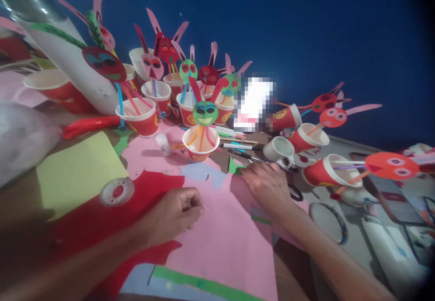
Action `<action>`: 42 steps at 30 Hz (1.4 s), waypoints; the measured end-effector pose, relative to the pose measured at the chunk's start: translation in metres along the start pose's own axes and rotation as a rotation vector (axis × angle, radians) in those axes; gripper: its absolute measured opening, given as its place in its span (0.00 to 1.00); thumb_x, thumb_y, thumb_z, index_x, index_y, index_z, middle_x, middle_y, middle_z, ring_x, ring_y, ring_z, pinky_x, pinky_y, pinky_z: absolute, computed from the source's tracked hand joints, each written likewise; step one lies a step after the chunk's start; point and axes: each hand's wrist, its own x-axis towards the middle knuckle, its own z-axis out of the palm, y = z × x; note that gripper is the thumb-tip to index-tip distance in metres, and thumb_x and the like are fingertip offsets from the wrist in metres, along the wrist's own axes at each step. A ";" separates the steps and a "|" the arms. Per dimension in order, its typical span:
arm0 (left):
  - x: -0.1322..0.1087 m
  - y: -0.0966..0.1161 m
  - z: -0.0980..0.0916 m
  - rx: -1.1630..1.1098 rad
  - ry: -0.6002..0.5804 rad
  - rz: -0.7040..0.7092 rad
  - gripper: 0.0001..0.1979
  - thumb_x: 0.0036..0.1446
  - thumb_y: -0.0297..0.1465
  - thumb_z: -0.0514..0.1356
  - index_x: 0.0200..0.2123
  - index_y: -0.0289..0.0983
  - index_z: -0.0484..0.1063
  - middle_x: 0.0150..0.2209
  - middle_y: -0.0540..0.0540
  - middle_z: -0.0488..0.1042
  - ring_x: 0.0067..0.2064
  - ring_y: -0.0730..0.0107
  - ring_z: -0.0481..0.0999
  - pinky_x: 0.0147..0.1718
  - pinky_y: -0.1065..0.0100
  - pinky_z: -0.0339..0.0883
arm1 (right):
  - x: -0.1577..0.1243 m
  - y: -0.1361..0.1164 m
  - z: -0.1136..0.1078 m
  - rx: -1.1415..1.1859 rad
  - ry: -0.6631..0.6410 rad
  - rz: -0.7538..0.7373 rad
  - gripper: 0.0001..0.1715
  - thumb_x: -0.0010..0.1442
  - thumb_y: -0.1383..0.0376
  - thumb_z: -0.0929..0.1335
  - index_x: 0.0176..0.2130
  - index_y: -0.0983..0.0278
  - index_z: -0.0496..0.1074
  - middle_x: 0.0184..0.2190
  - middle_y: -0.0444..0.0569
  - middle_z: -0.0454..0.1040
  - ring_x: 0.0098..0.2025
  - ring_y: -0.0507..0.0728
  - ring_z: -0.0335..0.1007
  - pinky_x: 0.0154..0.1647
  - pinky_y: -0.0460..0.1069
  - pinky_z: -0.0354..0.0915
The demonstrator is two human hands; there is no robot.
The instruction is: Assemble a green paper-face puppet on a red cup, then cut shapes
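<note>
My left hand (185, 208) hovers above pink paper (231, 228), its fingers curled toward the thumb with nothing showing between them. Palm down, my right hand (267, 183) is at the paper's upper right edge, fingers bent and pressed together; their tips are hidden, so I cannot make out what they hold. By its fingers are a green paper scrap (235, 165) and a dark pen-like tool (239, 154). Red paper (152, 185) extends beneath my left forearm, with a roll of clear tape (117, 192) on it. A paper cup (200, 145) holding a green rabbit-eared face (205, 113) stands ahead.
Several red paper cups with paper faces on sticks line the back, such as one with a red face (103, 63). Tilted cups (331, 172) and a white mug (278, 150) stand at the right. Yellow paper (81, 174) and a small white bottle (163, 145) are at the left.
</note>
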 end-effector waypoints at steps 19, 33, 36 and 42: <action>-0.011 0.012 -0.036 -0.183 0.112 0.128 0.04 0.52 0.30 0.59 0.27 0.35 0.66 0.16 0.55 0.68 0.19 0.78 0.66 0.20 0.74 0.62 | -0.029 -0.082 -0.036 0.408 0.016 -0.309 0.07 0.59 0.73 0.63 0.32 0.66 0.70 0.28 0.48 0.71 0.31 0.57 0.63 0.36 0.54 0.52; -0.016 0.001 -0.010 -0.082 0.040 0.056 0.06 0.50 0.31 0.59 0.26 0.34 0.66 0.16 0.56 0.64 0.18 0.79 0.63 0.17 0.76 0.59 | -0.036 -0.079 -0.026 0.498 0.125 -0.370 0.06 0.58 0.72 0.65 0.37 0.63 0.70 0.31 0.48 0.72 0.33 0.57 0.62 0.37 0.55 0.52; -0.016 -0.008 -0.002 -0.037 0.035 0.001 0.08 0.50 0.33 0.59 0.25 0.35 0.65 0.17 0.56 0.63 0.21 0.77 0.64 0.18 0.76 0.60 | -0.038 -0.081 -0.025 0.509 0.073 -0.363 0.06 0.60 0.71 0.64 0.35 0.62 0.70 0.30 0.47 0.72 0.32 0.57 0.62 0.35 0.54 0.52; -0.010 -0.024 0.004 0.024 0.056 0.007 0.08 0.52 0.35 0.57 0.27 0.36 0.65 0.20 0.56 0.63 0.23 0.76 0.65 0.20 0.75 0.61 | -0.037 -0.079 -0.025 0.542 0.023 -0.333 0.08 0.59 0.72 0.63 0.34 0.62 0.70 0.30 0.47 0.71 0.33 0.56 0.63 0.36 0.54 0.53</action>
